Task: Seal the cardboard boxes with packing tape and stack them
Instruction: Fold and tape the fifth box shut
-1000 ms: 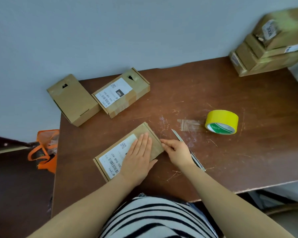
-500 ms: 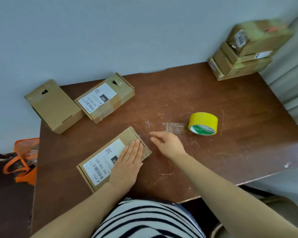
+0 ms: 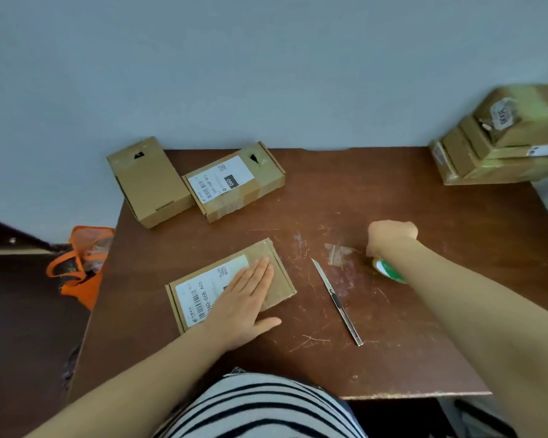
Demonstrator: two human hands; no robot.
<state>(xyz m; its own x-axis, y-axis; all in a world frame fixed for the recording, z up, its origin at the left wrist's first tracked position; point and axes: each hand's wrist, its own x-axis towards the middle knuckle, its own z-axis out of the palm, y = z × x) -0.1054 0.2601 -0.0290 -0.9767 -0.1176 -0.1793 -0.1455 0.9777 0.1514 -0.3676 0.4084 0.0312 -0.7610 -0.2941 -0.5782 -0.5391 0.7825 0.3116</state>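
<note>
Right hand (image 3: 391,237) has moved off the box edge and out to the yellow tape roll (image 3: 388,270). It sits over the roll and looks curled, but the fingers are hidden, so can't tell if it grips. Left hand (image 3: 244,298) unchanged: flat, fingers together, pressing the near box (image 3: 282,282) onto the worktop (image 3: 424,343). Step: fetching tape to seal this box. Next move likely needs the roll brought over and a free end peeled. Box is flat matte cardboard with a white printed label; roll is a glossy ring with a green-white core. Slim metal knife (image 3: 336,300) lies between them. Stack of boxes (image 3: 500,153) sits at the far right corner.
</note>
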